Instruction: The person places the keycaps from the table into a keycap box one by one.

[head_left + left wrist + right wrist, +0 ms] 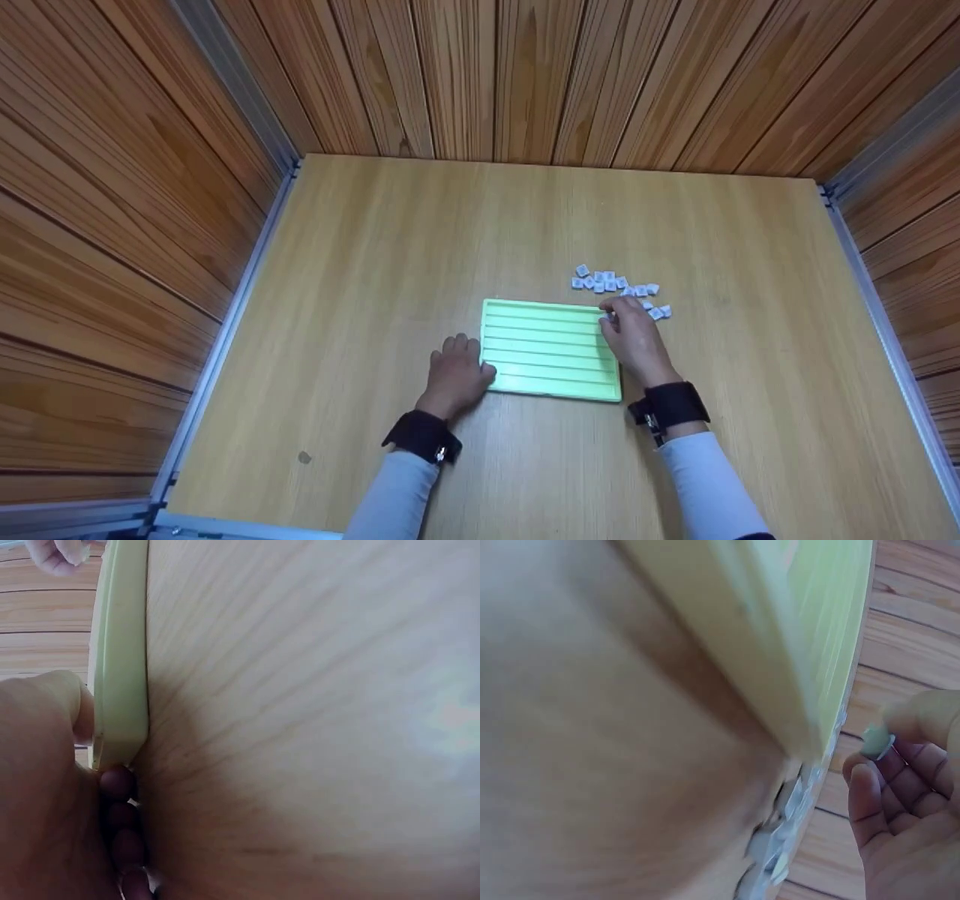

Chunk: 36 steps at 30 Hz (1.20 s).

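A light green tray (551, 351) with long parallel ridges lies flat on the table. My left hand (455, 377) is at its left edge, the thumb over the rim and the other fingers against the side; in the left wrist view the thumb (64, 697) meets the tray wall (124, 652). Over the tray's far right corner, my right hand (637, 341) pinches a small white tile (877, 741) between thumb and fingertips. Several similar tiles (610, 286) lie loose just beyond the tray, some partly behind the right hand. Any markings on them are too small to read.
The wooden table (360, 262) extends around the tray on all sides. Plank walls (525, 82) rise at the back and both sides, with metal rails (225, 330) along the table's edges. A small dark spot (304, 457) marks the near left of the tabletop.
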Available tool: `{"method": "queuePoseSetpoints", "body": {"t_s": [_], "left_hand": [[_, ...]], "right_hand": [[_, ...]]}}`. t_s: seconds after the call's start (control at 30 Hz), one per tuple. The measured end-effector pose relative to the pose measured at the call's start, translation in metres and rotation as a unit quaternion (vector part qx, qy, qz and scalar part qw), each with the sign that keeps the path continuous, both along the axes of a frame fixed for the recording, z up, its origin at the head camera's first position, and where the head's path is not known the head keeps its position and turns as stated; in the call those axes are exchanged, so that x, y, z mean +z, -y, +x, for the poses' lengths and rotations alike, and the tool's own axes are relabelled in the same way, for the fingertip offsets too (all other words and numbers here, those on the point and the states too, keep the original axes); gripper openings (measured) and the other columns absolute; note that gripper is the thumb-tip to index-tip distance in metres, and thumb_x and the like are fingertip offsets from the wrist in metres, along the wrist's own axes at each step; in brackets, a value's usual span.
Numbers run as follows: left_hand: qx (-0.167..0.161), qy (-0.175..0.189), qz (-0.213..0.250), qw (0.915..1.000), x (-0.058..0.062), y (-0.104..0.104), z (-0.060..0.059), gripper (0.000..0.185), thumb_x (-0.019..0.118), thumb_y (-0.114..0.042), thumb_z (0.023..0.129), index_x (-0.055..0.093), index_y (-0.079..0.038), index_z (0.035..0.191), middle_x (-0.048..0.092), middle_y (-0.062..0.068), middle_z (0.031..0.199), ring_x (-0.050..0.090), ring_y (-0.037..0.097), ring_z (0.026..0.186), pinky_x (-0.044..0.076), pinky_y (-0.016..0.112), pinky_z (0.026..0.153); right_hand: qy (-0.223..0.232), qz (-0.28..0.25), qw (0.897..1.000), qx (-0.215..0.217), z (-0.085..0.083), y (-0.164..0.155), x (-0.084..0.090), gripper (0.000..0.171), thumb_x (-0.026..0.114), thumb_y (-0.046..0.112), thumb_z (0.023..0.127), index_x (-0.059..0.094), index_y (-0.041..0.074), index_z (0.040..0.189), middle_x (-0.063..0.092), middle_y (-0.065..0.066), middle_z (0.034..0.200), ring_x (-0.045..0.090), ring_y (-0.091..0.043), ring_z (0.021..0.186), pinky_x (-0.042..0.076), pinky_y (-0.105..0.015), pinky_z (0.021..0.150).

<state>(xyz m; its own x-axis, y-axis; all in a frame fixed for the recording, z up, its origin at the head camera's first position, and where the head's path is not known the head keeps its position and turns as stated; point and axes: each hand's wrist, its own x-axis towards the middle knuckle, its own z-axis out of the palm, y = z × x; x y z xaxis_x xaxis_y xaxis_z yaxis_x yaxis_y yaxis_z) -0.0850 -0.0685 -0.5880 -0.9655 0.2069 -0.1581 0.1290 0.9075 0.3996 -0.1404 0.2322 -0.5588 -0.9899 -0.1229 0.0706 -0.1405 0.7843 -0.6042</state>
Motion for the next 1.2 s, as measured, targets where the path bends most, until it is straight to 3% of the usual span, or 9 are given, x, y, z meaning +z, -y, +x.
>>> {"method": "queuePoseSetpoints", "body": {"t_s": [0.17, 0.37, 0.63, 1.2], "left_hand": [[0.004, 0.003, -0.001, 1.0, 0.001, 0.001, 0.0, 0.024, 0.051, -0.032, 0.089, 0.05, -0.009, 0.092, 0.04, 0.005, 0.093, 0.039, 0.025, 0.089, 0.036, 0.042, 0.075], [0.001, 0.005, 0.001, 1.0, 0.002, 0.001, -0.001, 0.024, 0.051, -0.033, 0.089, 0.051, -0.01, 0.094, 0.04, 0.005, 0.093, 0.039, 0.025, 0.09, 0.036, 0.042, 0.075], [0.003, 0.012, 0.0, 0.9999, 0.002, 0.0, -0.002, 0.026, 0.052, -0.034, 0.09, 0.053, -0.009, 0.096, 0.042, 0.005, 0.095, 0.041, 0.025, 0.092, 0.036, 0.041, 0.075], [-0.004, -0.001, -0.013, 0.9999, 0.001, -0.001, -0.002, 0.03, 0.055, -0.033, 0.09, 0.056, -0.006, 0.101, 0.045, 0.006, 0.094, 0.044, 0.026, 0.092, 0.038, 0.043, 0.074]], "right_hand": [[-0.035, 0.004, 0.999, 0.04, -0.007, 0.018, 0.002, 0.024, 0.07, 0.004, 0.091, 0.066, -0.003, 0.114, 0.062, -0.019, 0.111, 0.062, -0.035, 0.1, 0.051, -0.048, 0.086], [-0.024, 0.034, 0.997, 0.063, -0.015, 0.045, 0.006, 0.022, 0.073, 0.006, 0.089, 0.071, 0.001, 0.111, 0.067, -0.016, 0.112, 0.063, -0.034, 0.106, 0.052, -0.048, 0.089], [-0.039, 0.033, 0.992, 0.119, -0.023, 0.079, 0.005, 0.018, 0.072, 0.0, 0.089, 0.072, 0.002, 0.106, 0.066, -0.012, 0.102, 0.065, -0.028, 0.096, 0.055, -0.041, 0.083], [-0.05, 0.039, 0.983, 0.172, -0.036, 0.139, -0.004, 0.018, 0.066, -0.006, 0.087, 0.074, 0.0, 0.102, 0.066, -0.011, 0.1, 0.064, -0.028, 0.096, 0.053, -0.039, 0.084]]}}
